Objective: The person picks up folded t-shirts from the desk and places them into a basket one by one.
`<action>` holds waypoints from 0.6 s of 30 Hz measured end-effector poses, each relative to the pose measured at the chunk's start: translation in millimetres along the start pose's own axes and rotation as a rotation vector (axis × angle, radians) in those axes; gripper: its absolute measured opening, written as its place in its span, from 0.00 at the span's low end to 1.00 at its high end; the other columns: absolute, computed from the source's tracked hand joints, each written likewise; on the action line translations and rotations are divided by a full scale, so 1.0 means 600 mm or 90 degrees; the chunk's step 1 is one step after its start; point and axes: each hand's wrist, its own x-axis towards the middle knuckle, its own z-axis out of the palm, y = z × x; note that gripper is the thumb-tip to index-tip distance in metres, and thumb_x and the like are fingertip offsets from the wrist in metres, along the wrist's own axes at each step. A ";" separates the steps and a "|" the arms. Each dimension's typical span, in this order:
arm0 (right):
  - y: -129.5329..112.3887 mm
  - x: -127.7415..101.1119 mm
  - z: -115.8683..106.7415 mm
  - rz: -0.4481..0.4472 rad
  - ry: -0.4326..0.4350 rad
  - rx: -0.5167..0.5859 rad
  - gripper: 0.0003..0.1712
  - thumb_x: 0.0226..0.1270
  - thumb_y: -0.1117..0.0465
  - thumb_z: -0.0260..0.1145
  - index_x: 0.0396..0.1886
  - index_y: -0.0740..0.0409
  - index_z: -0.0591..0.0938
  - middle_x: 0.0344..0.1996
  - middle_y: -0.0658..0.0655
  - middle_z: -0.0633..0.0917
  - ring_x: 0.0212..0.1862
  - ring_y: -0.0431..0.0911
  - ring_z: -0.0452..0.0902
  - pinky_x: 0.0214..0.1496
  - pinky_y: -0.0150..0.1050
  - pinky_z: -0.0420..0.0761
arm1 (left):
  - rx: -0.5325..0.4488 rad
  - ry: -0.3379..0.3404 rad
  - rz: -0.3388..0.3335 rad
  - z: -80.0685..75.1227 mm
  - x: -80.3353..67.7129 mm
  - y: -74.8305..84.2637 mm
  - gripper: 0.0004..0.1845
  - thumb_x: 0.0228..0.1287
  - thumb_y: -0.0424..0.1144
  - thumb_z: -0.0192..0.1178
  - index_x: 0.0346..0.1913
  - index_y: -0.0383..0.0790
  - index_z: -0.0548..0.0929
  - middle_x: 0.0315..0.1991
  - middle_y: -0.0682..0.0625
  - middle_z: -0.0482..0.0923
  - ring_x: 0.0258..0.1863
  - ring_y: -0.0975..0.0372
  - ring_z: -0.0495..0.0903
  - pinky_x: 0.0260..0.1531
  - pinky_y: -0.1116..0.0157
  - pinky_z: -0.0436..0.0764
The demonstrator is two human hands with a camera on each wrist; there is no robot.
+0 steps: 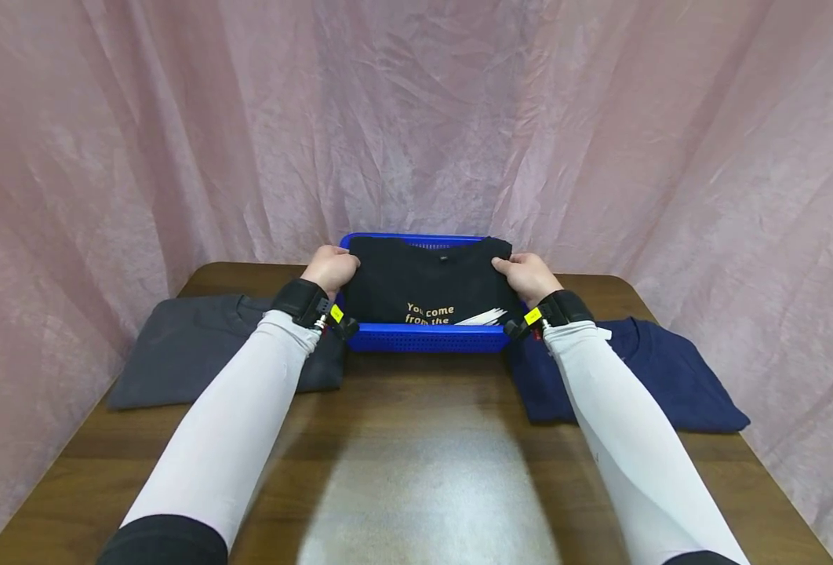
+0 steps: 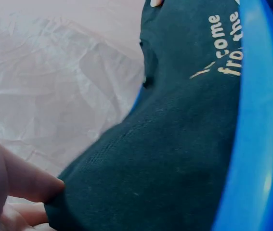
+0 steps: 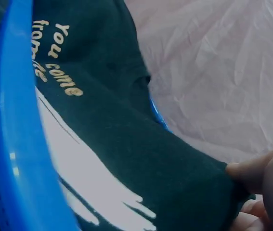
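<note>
A folded black T-shirt (image 1: 427, 282) with yellow lettering and a white streak lies in a blue plastic basket (image 1: 427, 337) at the far middle of the table. My left hand (image 1: 332, 268) pinches the shirt's left edge, thumb on top, as the left wrist view shows on the dark cloth (image 2: 175, 144). My right hand (image 1: 525, 276) pinches the right edge. In the right wrist view the thumb presses the cloth's (image 3: 141, 139) corner, beside the basket rim (image 3: 11, 139).
A folded grey shirt (image 1: 198, 349) lies left of the basket and a folded navy shirt (image 1: 642, 377) lies right of it, both on the brown wooden table (image 1: 416, 479). Pink cloth (image 1: 416, 118) hangs behind and at both sides.
</note>
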 end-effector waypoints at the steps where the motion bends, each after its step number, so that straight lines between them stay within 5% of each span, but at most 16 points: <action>1: 0.001 0.000 0.000 0.003 -0.003 -0.012 0.19 0.89 0.52 0.59 0.52 0.67 0.81 0.25 0.43 0.78 0.28 0.36 0.76 0.33 0.28 0.79 | 0.003 -0.002 -0.001 0.002 -0.002 -0.001 0.09 0.76 0.29 0.51 0.34 0.35 0.75 0.28 0.53 0.65 0.21 0.64 0.65 0.24 0.72 0.69; 4: 0.001 -0.004 -0.001 0.013 -0.008 -0.048 0.17 0.88 0.51 0.60 0.45 0.62 0.79 0.23 0.44 0.76 0.26 0.37 0.73 0.31 0.28 0.76 | 0.016 -0.002 -0.004 0.005 -0.008 -0.002 0.14 0.74 0.27 0.49 0.26 0.39 0.70 0.32 0.50 0.65 0.25 0.61 0.68 0.25 0.70 0.71; 9: -0.003 -0.007 -0.003 0.024 -0.020 -0.096 0.19 0.88 0.50 0.60 0.41 0.62 0.77 0.19 0.45 0.67 0.22 0.39 0.64 0.26 0.32 0.67 | 0.060 0.007 0.007 0.003 -0.014 -0.004 0.20 0.68 0.26 0.47 0.18 0.44 0.61 0.22 0.53 0.60 0.18 0.63 0.63 0.19 0.69 0.65; 14: -0.004 -0.006 -0.001 0.015 -0.032 -0.151 0.24 0.88 0.51 0.59 0.63 0.70 0.77 0.19 0.46 0.61 0.18 0.39 0.56 0.22 0.33 0.59 | 0.094 0.000 0.015 0.006 -0.014 -0.003 0.19 0.65 0.26 0.47 0.18 0.45 0.61 0.21 0.54 0.61 0.16 0.64 0.62 0.16 0.70 0.64; 16: -0.004 -0.007 0.001 0.016 -0.042 -0.157 0.31 0.88 0.51 0.58 0.75 0.71 0.73 0.25 0.50 0.69 0.22 0.40 0.63 0.26 0.32 0.68 | 0.099 -0.002 0.006 0.009 -0.009 -0.005 0.19 0.65 0.25 0.46 0.17 0.44 0.61 0.18 0.54 0.60 0.14 0.64 0.61 0.14 0.69 0.62; 18: -0.006 -0.011 0.003 0.027 -0.059 -0.149 0.36 0.88 0.52 0.58 0.82 0.72 0.66 0.40 0.60 0.80 0.35 0.46 0.80 0.43 0.34 0.86 | 0.114 -0.008 -0.001 0.012 0.003 -0.009 0.18 0.64 0.26 0.46 0.17 0.44 0.61 0.17 0.54 0.61 0.13 0.64 0.61 0.13 0.68 0.62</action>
